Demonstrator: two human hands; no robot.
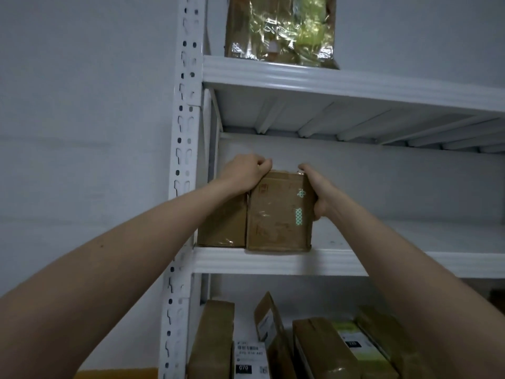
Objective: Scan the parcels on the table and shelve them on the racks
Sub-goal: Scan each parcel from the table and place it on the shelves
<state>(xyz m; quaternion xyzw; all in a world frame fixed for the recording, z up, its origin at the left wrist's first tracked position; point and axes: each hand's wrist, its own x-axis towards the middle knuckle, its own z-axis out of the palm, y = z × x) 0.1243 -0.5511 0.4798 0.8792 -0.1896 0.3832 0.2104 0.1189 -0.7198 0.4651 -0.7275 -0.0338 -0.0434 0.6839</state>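
A brown cardboard parcel [278, 214] with clear tape and green-patterned tape stands upright on the middle shelf [273, 261] of a white rack. My left hand [246, 172] curls over its top left corner, and my right hand [317, 190] grips its right side and top. A second brown parcel [222, 222] stands touching it on the left, against the rack's upright, partly hidden by my left wrist.
The perforated white upright [183, 149] runs down the left. A foil-wrapped parcel [281, 28] sits on the top shelf. Several brown and labelled parcels [322, 348] stand on the shelf below. The middle shelf stretches bare to the right [410, 236]. A grey wall lies behind.
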